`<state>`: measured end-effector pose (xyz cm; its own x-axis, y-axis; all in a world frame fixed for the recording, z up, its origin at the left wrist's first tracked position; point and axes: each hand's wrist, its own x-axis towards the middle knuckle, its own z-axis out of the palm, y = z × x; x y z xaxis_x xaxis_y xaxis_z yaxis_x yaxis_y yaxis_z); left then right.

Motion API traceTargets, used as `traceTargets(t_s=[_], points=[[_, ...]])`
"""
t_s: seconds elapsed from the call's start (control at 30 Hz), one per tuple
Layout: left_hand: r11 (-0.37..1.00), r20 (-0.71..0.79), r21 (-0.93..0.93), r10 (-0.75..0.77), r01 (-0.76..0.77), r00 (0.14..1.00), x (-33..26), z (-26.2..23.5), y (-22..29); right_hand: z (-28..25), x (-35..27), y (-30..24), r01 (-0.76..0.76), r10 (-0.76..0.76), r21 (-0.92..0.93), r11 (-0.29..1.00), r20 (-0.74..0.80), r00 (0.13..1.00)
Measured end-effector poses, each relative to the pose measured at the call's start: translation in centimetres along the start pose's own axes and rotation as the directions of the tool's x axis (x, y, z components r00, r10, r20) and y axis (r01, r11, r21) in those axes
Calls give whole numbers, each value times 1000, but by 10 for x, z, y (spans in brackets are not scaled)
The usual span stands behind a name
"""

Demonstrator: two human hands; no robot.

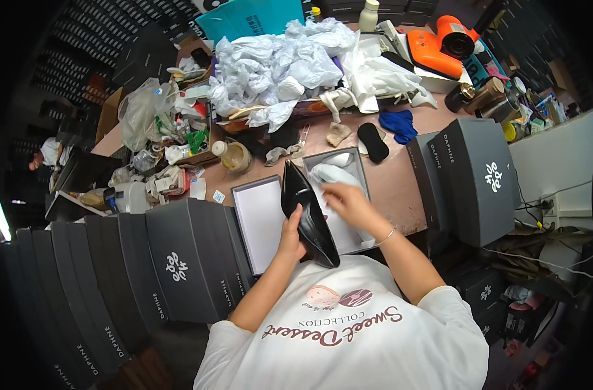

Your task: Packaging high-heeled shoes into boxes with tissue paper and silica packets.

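My left hand (291, 235) is wrapped round a glossy black shoe (316, 235), held tilted in front of my chest with one end up and the other near my shirt. Just right of the shoe is my right hand (350, 205), fingers bent together over an open shoe box (363, 170). Whatever its fingertips may pinch is too small to make out. White wrapping (332, 174) lies in that box, partly behind my right hand. To the left, beside the shoe, rests the box lid (263, 218), pale inside.
Grey shoe boxes (179, 253) line the left, and more boxes (472, 182) stand at right. A heap of crumpled white paper (277, 65) fills the back. Nearby are a jar (233, 156), a black pad (373, 143), a blue cloth (397, 125) and an orange device (433, 52).
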<state>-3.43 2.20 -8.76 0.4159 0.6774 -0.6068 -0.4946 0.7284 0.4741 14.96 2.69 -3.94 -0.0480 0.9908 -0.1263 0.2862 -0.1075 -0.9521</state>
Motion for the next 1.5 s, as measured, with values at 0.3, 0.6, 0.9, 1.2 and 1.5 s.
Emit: traceTargets(t_s=[0.3,0.6,0.9,1.2,1.5], points=[[999,-118,37,22,-18,993,-3,-61,38,-6,80,115,-134,200,-766,628,-7,980],[146,67,929,837,-340,543,-40,-90,16,10,-9,106,-76,209,-747,660,85,974],[567,362,721,183,-398,914,-50,27,-42,-64,-39,-7,26,-58,-82,996,-422,905],[-254,528,849,442,-464,725,-15,-15,-30,-139,-64,75,-156,-182,-552,819,-508,842],[85,-3,996,104,-5,995,-4,-31,-54,-32,-98,51,304,5,-643,703,433,902]])
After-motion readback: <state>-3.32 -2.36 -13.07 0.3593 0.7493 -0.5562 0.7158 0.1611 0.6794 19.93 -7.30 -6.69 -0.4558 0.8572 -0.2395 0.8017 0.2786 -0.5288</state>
